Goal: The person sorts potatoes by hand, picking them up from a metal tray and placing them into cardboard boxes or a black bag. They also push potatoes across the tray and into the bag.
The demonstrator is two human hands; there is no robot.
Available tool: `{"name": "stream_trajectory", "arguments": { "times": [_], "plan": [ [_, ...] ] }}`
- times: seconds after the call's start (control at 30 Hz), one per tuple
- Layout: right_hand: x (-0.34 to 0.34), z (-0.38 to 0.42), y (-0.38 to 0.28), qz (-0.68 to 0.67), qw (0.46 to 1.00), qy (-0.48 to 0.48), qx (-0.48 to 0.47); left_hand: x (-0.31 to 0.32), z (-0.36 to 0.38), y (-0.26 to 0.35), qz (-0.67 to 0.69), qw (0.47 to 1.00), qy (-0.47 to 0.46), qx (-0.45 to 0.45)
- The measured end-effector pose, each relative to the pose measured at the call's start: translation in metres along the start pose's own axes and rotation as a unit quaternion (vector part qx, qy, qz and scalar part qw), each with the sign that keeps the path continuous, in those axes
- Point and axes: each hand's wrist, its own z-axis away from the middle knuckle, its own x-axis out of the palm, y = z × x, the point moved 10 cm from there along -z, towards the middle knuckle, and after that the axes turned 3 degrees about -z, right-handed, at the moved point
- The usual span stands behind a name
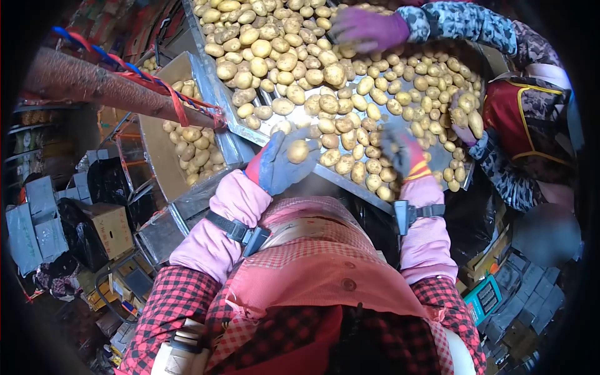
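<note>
Many yellow-brown potatoes [284,61] cover a metal sorting table [350,180]. My left hand [278,164], in a blue-grey glove, is at the table's near left edge with its palm up. One potato [298,151] rests in it, against the fingers. My right hand [403,150], in a grey and red glove, reaches over the potatoes near the table's front edge; its fingers are smeared by motion, and whether they hold anything is unclear.
A co-worker's purple-gloved hand [372,30] is over the far potatoes; their other hand [464,122] holds several potatoes at the right. A cardboard box [164,147] with potatoes stands left. A rusty pole [119,87] crosses the upper left.
</note>
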Motion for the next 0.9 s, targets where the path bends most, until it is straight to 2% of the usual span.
{"name": "stream_trajectory", "arguments": {
  "times": [0.03,0.07,0.1,0.13,0.17,0.2,0.23,0.27,0.3,0.33,0.37,0.4,0.43,0.5,0.53,0.57,0.6,0.63,0.67,0.7,0.73,0.77,0.8,0.83,0.87,0.9],
  "plan": [
    [0.003,0.002,0.002,-0.017,0.999,0.014,0.036,-0.001,-0.004,0.006,-0.151,0.987,0.0,0.05],
    [-0.017,-0.011,0.001,0.222,0.973,0.052,-0.027,-0.01,0.007,0.009,-0.201,0.977,0.014,0.065],
    [-0.016,-0.02,0.045,0.108,0.992,0.064,-0.004,-0.015,0.02,0.015,-0.252,0.964,0.029,0.079],
    [-0.053,0.006,0.003,0.265,0.932,0.239,-0.059,-0.023,0.032,0.019,-0.301,0.948,0.046,0.091],
    [-0.069,0.036,-0.042,0.406,0.818,0.391,-0.113,-0.03,0.035,0.02,-0.301,0.948,0.055,0.092],
    [-0.105,0.037,-0.047,0.374,0.796,0.406,-0.248,-0.036,0.039,0.022,-0.301,0.947,0.063,0.091],
    [-0.088,0.047,-0.052,0.269,0.869,0.376,-0.179,-0.041,0.043,0.023,-0.301,0.946,0.072,0.091],
    [-0.049,0.052,-0.057,0.298,0.89,0.327,-0.108,-0.056,0.046,0.015,-0.168,0.98,0.084,0.063],
    [-0.014,0.055,-0.049,0.324,0.905,0.274,-0.034,-0.059,0.051,0.013,-0.19,0.975,0.089,0.066],
    [0.0,0.036,-0.025,0.411,0.886,0.195,-0.089,-0.062,0.055,0.012,-0.212,0.97,0.095,0.067],
    [0.026,0.025,-0.012,0.597,0.776,0.153,-0.132,-0.064,0.06,0.011,-0.234,0.965,0.101,0.069],
    [0.054,0.026,-0.005,0.693,0.701,0.144,-0.09,-0.061,0.063,0.015,-0.341,0.93,0.082,0.105],
    [0.081,0.025,0.0,0.775,0.616,0.13,-0.052,-0.056,0.071,0.022,-0.367,0.919,0.079,0.123],
    [0.066,-0.003,0.02,0.812,0.575,0.101,0.02,-0.052,0.081,0.028,-0.235,0.963,0.067,0.114],
    [0.065,-0.008,0.02,0.801,0.589,0.082,0.066,-0.052,0.087,0.027,-0.1,0.989,0.06,0.091],
    [0.065,-0.014,0.019,0.805,0.587,0.077,0.035,-0.049,0.089,0.02,0.182,0.981,0.052,0.048],
    [0.058,-0.02,0.022,0.809,0.577,0.103,0.041,-0.049,0.09,0.03,-0.052,0.993,0.045,0.1],
    [0.056,-0.025,0.019,0.814,0.564,0.128,0.046,-0.049,0.092,0.039,-0.279,0.946,0.065,0.154],
    [0.054,-0.027,0.017,0.8,0.579,0.15,0.052,-0.055,0.095,0.037,-0.235,0.952,0.086,0.178],
    [0.062,-0.026,0.017,0.782,0.598,0.166,0.05,-0.056,0.109,0.048,-0.267,0.934,0.118,0.204],
    [0.069,-0.02,0.011,0.774,0.615,0.151,0.026,-0.056,0.123,0.058,-0.299,0.914,0.153,0.227],
    [0.068,-0.013,0.003,0.745,0.648,0.158,-0.009,-0.05,0.139,0.075,-0.394,0.865,0.195,0.241],
    [0.056,-0.013,0.0,0.677,0.704,0.184,-0.115,-0.082,0.152,0.083,-0.278,0.899,0.248,0.232],
    [0.042,-0.003,-0.005,0.638,0.729,0.207,-0.135,-0.113,0.168,0.089,-0.151,0.912,0.3,0.236],
    [-0.005,-0.019,0.016,0.476,0.85,0.178,-0.139,-0.106,0.2,0.121,-0.371,0.796,0.393,0.273],
    [-0.015,-0.019,0.028,0.297,0.936,0.146,-0.121,-0.088,0.222,0.138,-0.561,0.632,0.459,0.275]
  ]
}}
